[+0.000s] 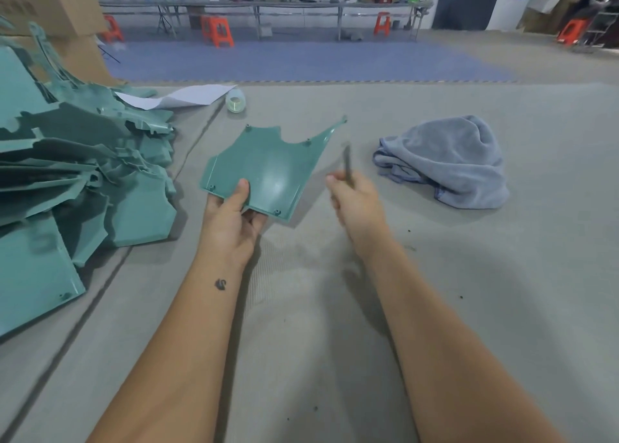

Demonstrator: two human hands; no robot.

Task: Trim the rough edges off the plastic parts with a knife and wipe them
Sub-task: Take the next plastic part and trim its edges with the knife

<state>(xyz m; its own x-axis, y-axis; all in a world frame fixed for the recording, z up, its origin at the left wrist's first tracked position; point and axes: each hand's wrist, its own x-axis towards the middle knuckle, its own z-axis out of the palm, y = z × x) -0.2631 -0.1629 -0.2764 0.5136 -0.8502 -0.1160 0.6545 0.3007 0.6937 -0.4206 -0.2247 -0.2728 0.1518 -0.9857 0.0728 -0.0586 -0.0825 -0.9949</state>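
Note:
A flat teal plastic part (pixel 273 166) with a notched far edge and a long pointed corner is held above the grey table. My left hand (pixel 234 214) grips its near edge, thumb on top and fingers underneath. My right hand (pixel 355 201) is just to the right of the part, apart from it, and grips a thin dark knife (pixel 347 164) whose blade points up and away; the knife is blurred. A crumpled blue-grey cloth (pixel 449 161) lies on the table to the right of the knife.
A big heap of teal plastic parts (pixel 77 174) fills the table's left side. A sheet of white paper (pixel 181 97) and a roll of clear tape (pixel 235 102) lie beyond the held part. Cardboard boxes (pixel 57 13) stand at the far left.

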